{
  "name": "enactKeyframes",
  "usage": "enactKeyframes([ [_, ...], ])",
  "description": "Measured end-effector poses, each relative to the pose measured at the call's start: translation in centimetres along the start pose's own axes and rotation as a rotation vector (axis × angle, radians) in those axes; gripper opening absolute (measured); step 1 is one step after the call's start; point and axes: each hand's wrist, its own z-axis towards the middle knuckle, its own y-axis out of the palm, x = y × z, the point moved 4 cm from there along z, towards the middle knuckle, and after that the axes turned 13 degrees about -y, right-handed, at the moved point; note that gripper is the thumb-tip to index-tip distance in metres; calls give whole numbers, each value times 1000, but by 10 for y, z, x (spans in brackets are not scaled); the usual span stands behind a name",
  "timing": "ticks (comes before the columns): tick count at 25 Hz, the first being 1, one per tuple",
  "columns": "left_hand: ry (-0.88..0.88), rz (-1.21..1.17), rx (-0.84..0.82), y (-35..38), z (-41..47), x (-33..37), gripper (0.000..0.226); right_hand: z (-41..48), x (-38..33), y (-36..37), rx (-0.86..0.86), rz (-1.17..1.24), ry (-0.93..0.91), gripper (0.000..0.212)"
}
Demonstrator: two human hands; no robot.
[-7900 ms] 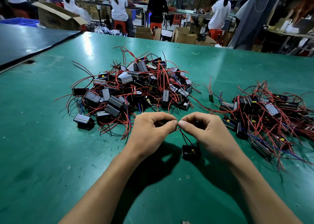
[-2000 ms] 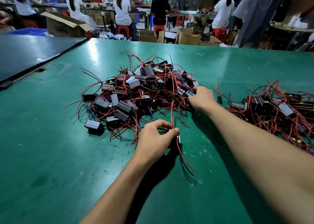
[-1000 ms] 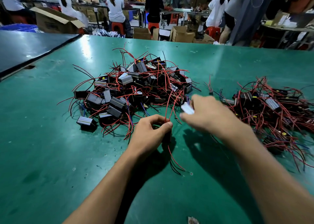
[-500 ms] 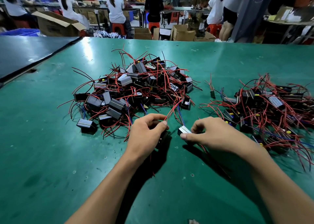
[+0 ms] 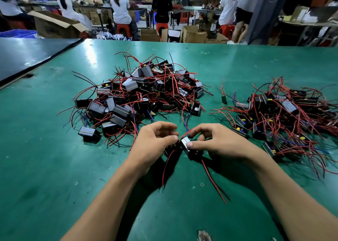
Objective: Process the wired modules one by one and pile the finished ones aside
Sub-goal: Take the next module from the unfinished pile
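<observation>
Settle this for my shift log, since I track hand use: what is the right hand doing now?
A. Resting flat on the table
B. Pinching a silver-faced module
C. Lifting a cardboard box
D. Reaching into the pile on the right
B: the right hand pinches a silver-faced module between thumb and fingers, just above the table and close to the left hand, which grips a dark module.

Heaps of black box-shaped plastic modules with red wire leads: two. These are the large heap (image 5: 142, 94), uncountably tangled, and the second heap (image 5: 285, 112) right of it. Stray module (image 5: 223, 99) right of it: one. Modules on its near side: two, the left-hand module (image 5: 171, 148) and the right-hand module (image 5: 185, 143).
</observation>
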Motion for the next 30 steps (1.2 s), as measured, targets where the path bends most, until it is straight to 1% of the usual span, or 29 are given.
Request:
enactKeyframes([
  [2, 12, 84, -23, 3, -2, 0, 26, 2, -3, 5, 42, -106, -46, 28],
  [3, 20, 117, -20, 3, -2, 1, 26, 3, -4, 8, 56, -114, -59, 27],
  [6, 55, 191, 79, 0, -1, 0, 26, 4, -7, 14, 80, -119, -45, 29],
  [8, 63, 171, 156, -4, 0, 0, 26, 4, -8, 18, 97, -111, -12, 30],
  [11, 48, 82, 185, -4, 0, 0, 29, 4, -14, 31, 121, -62, -22, 26],
  [14, 34, -16, 173, -2, 0, 1, 40, 3, -21, 38, 155, -249, -72, 16],
  [16, 33, -42, 166, -2, -1, 2, 47, 2, -20, 31, 185, -370, -26, 11],
  [17, 45, -9, 176, -3, -1, 3, 49, 2, -17, 25, 206, -394, 18, 11],
  [18, 77, 76, 200, -4, -3, 6, 49, 1, -15, 18, 233, -401, 58, 12],
  [20, 197, 298, 269, -9, -8, 15, 49, -1, -12, 5, 288, -419, 99, 19],
  [21, 259, 368, 279, -12, -10, 19, 50, -2, -13, 0, 300, -433, 89, 20],
  [23, 330, 463, 204, -19, -12, 24, 51, -3, -19, -10, 253, -430, 7, 9],
  [24, 333, 535, 150, -21, -12, 25, 50, -5, -24, -13, 184, -411, -49, 11],
  [26, 288, 670, 47, -22, -13, 23, 41, -11, -36, -15, 12, -348, -152, 30],
  [27, 271, 695, 15, -22, -13, 22, 33, -13, -40, -15, -54, -343, -184, 37],
  [28, 264, 697, 1, -21, -14, 22, 26, -14, -42, -14, -104, -380, -203, 40],
  [30, 275, 717, -3, -20, -15, 22, 20, -13, -40, -6, -178, -562, -191, 36],
])
